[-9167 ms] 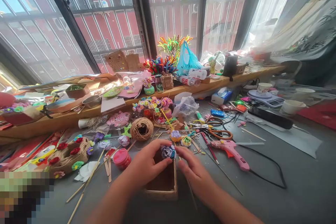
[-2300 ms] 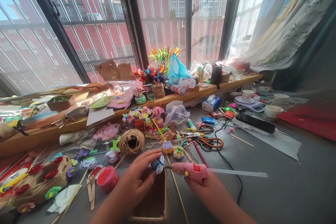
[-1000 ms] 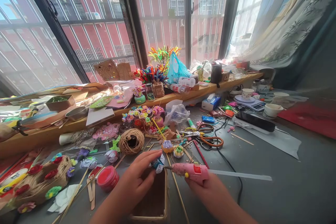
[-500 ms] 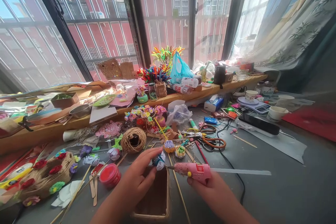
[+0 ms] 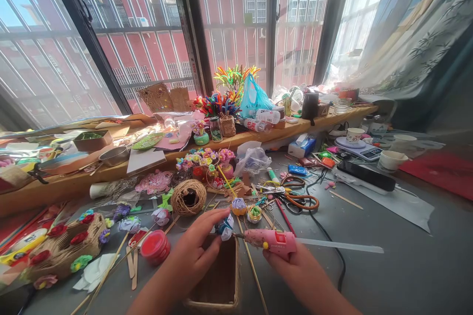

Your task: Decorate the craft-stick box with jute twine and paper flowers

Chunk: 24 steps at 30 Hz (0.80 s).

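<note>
A left hand, fingers curled, pinches a crumpled blue-and-white paper flower over an open brown rectangular box toward the near edge of a grey table. A right hand, wrapped closed, grips a pink plastic glue gun pointed at the flower, contact unclear, crossing above a thin tan wooden stick. Brown twine and orange-handled metal scissors crowd toward the far edge. Nine seconds earlier, the gun lay on the table. Its lettering is unreadable.

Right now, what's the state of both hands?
Left hand: closed, holding the paper flower.
Right hand: closed, holding the glue gun.
</note>
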{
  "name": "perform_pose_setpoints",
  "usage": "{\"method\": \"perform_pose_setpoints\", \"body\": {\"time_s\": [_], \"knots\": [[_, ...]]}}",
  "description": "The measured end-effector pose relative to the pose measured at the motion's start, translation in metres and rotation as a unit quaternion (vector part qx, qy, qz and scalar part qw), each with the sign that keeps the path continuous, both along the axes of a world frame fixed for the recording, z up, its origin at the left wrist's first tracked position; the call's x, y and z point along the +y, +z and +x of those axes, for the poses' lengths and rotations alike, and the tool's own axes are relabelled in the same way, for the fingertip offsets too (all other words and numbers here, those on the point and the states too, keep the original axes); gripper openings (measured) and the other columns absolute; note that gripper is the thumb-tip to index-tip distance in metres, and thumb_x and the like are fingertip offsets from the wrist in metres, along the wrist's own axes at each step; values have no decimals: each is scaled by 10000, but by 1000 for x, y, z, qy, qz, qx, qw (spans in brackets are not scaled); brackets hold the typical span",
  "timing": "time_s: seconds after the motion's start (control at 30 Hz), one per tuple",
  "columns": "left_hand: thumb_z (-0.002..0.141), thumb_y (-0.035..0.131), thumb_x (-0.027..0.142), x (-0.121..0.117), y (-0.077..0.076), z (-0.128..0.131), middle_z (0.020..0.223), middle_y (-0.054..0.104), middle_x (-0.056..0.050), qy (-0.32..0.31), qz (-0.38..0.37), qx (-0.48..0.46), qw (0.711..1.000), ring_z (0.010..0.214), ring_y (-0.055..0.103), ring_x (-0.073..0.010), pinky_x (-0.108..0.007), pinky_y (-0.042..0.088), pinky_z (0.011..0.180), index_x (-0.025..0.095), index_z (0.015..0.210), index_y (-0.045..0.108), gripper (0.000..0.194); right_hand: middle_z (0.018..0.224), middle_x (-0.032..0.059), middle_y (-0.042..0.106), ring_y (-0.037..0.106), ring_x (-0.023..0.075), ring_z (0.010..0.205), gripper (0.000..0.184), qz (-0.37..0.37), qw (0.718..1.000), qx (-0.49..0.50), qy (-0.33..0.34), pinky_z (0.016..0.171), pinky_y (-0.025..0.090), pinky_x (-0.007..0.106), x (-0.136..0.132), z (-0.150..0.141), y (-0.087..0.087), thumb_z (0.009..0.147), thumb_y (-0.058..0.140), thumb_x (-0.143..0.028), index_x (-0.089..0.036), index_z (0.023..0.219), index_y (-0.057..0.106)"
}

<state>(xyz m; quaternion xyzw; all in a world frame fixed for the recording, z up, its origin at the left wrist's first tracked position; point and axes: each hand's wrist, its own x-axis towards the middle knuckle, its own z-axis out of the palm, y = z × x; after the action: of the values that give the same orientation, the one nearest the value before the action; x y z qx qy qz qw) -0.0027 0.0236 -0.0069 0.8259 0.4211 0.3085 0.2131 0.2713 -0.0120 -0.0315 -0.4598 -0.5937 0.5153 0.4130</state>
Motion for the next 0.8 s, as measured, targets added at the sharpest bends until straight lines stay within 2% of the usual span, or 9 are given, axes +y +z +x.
{"method": "perform_pose_setpoints", "body": {"time_s": [0.43, 0.6, 0.8], "knots": [[1035, 498, 211, -1, 4, 1, 1580, 579, -47, -7, -4, 7, 1000, 1477, 527, -267, -469, 428, 1251, 365, 1535, 523, 524, 1360, 84, 767, 659, 392, 1324, 478, -9, 1000, -2, -18, 1174, 457, 550, -1, -1, -5, 947, 665, -578, -266, 1280, 806], [1012, 505, 175, -3, 9, 4, 1561, 599, -48, -8, -12, 11, 1000, 1450, 555, -277, -469, 445, 1237, 360, 1526, 536, 547, 1388, 67, 753, 638, 369, 1355, 439, 5, 1000, 6, 9, 1206, 416, 538, -2, 2, -3, 979, 635, -529, -281, 1306, 790], [1010, 517, 184, -4, 10, 4, 1518, 638, -59, -4, -25, 10, 1000, 1412, 595, -281, -463, 486, 1202, 336, 1489, 561, 504, 1360, 64, 769, 670, 381, 1310, 421, -5, 1000, -20, 0, 1152, 475, 545, 0, 3, -9, 981, 626, -520, -292, 1292, 796]]}}
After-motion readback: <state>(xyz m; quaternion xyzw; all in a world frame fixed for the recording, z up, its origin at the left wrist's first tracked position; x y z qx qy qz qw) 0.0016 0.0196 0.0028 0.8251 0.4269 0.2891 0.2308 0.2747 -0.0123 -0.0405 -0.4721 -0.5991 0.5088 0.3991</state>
